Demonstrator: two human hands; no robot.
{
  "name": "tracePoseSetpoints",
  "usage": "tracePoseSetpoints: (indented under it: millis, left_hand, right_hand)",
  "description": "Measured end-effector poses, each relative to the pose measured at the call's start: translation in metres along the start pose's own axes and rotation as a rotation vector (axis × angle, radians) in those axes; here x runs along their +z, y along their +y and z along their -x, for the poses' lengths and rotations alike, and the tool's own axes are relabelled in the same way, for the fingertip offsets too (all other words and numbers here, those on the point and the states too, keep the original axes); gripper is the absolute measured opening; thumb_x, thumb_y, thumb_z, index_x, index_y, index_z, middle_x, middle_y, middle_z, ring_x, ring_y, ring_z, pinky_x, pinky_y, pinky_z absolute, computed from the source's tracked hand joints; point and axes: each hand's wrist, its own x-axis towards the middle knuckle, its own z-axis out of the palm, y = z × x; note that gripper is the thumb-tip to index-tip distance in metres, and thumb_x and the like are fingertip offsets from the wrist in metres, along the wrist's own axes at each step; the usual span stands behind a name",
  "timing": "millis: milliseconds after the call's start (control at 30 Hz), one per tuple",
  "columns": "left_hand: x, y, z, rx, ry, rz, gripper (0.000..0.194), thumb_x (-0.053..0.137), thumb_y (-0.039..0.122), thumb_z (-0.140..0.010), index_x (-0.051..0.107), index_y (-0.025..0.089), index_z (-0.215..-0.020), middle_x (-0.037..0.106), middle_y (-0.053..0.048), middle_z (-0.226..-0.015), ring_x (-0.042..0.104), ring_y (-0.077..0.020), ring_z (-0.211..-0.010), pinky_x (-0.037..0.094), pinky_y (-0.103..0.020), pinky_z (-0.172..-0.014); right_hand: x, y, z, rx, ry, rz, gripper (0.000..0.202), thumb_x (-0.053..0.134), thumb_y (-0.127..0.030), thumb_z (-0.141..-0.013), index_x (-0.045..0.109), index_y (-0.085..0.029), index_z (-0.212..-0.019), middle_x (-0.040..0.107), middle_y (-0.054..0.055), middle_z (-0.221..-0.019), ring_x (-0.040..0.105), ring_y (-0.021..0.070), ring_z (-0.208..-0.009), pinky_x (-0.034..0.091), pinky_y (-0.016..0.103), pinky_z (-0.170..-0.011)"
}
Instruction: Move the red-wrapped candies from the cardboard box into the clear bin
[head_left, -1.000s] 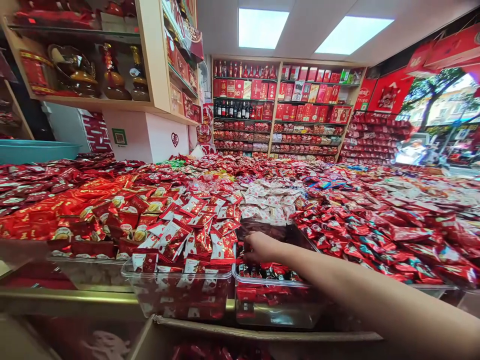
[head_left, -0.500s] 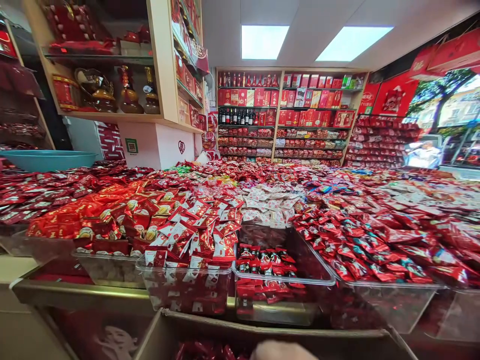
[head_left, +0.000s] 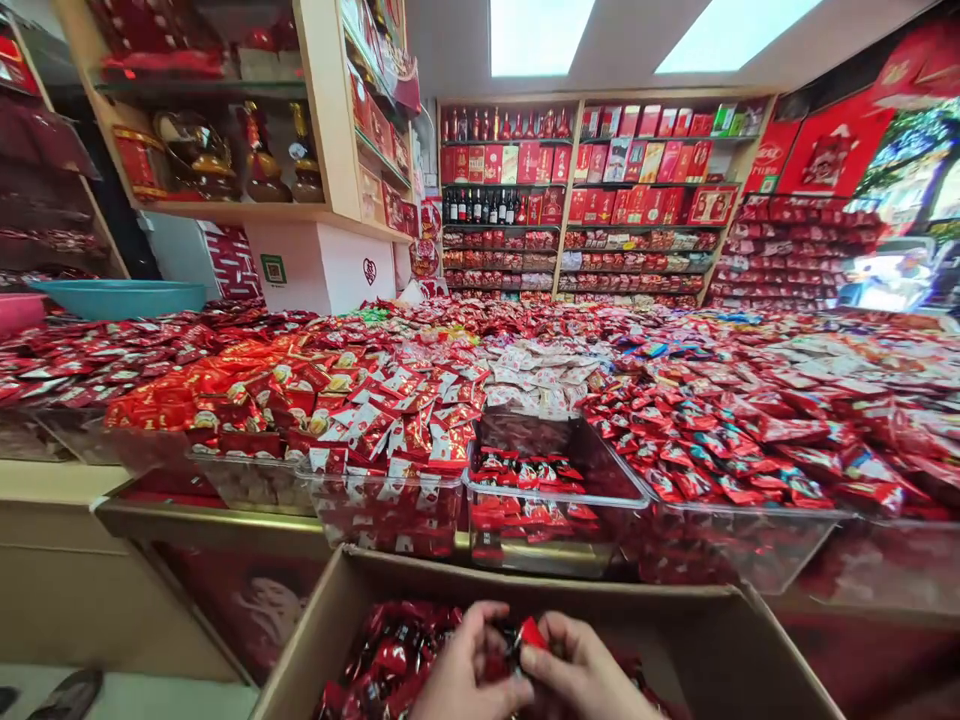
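Both of my hands are over an open cardboard box (head_left: pixel 720 602) at the bottom of the view. Between the fingertips of my right hand (head_left: pixel 581 665) is a small red-and-black wrapped packet (head_left: pixel 531 634). My left hand (head_left: pixel 469 665) is right beside it with curled fingers; what it holds, if anything, is hard to make out. Dark red wrapped packets (head_left: pixel 394 657) lie in the box, left of and beneath my hands. Beyond the box, a clear bin (head_left: pixel 555 495) contains a low layer of red-and-black packets (head_left: pixel 525 468).
Heaped bins of red-and-white packets (head_left: pixel 397 415) and red packets (head_left: pixel 705 440) flank the low bin. A blue basin (head_left: pixel 120 298) sits at the left, under a wooden cabinet (head_left: pixel 322 110). Stocked shelves (head_left: pixel 574 190) line the back wall.
The view has tilted down, showing more of the cardboard box. Both hands are now in view close together, with a packet between fingers; earlier only part of one hand showed at the bottom edge.
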Motion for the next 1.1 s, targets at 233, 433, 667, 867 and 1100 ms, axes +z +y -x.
tracePoseSetpoints:
  millis: [233,433,667,867,1100]
  left_hand:
    - [-0.003,0.010,-0.003,-0.071,0.138,0.343,0.026,0.067,0.028,-0.061,0.057,0.014,-0.081,0.061,-0.001,-0.068,0.052,-0.0118,-0.062,0.040,-0.024,-0.062]
    - [-0.003,-0.001,-0.003,-0.088,0.097,0.346,0.027,0.063,0.036,-0.065,0.059,0.015,-0.081,0.061,-0.002,-0.070,0.052,-0.0129,-0.061,0.039,-0.024,-0.056]
    - [-0.001,-0.007,-0.007,-0.180,0.091,0.475,0.034,0.066,0.045,-0.056,0.060,0.015,-0.073,0.060,-0.001,-0.062,0.054,-0.0139,-0.056,0.036,-0.022,-0.050]
    - [0.000,0.014,0.004,-0.324,0.037,0.671,0.044,0.058,0.044,-0.066,0.044,0.018,-0.098,0.059,-0.003,-0.073,0.058,-0.0159,-0.064,0.039,-0.022,-0.052]
    - [-0.002,0.019,0.002,-0.082,0.074,0.392,0.039,0.057,0.026,-0.072,0.039,0.018,-0.105,0.059,-0.001,-0.074,0.053,-0.0120,-0.063,0.043,-0.023,-0.056]
  right_hand:
    - [-0.005,-0.026,0.009,0.121,0.071,-0.304,0.034,0.054,-0.046,-0.067,0.048,-0.013,-0.067,0.053,-0.001,-0.055,0.048,0.0071,-0.048,0.035,0.018,-0.046]
    - [-0.003,-0.018,0.007,0.090,0.073,-0.117,0.036,0.051,-0.048,-0.068,0.048,-0.013,-0.065,0.051,-0.002,-0.051,0.046,0.0071,-0.046,0.034,0.019,-0.045]
    - [-0.003,-0.020,0.010,-0.129,0.106,0.167,0.027,0.048,-0.039,-0.073,0.054,-0.014,-0.062,0.052,0.000,-0.053,0.047,0.0091,-0.049,0.037,0.019,-0.047]
    - [-0.006,-0.037,0.023,-0.536,0.033,0.494,0.016,0.046,-0.020,-0.074,0.058,-0.020,-0.085,0.054,0.007,-0.092,0.051,0.0127,-0.082,0.040,0.022,-0.070]
    - [-0.005,-0.028,0.016,-0.087,0.097,-0.032,0.022,0.056,-0.032,-0.068,0.049,-0.016,-0.081,0.054,0.003,-0.075,0.050,0.0107,-0.064,0.041,0.022,-0.057]
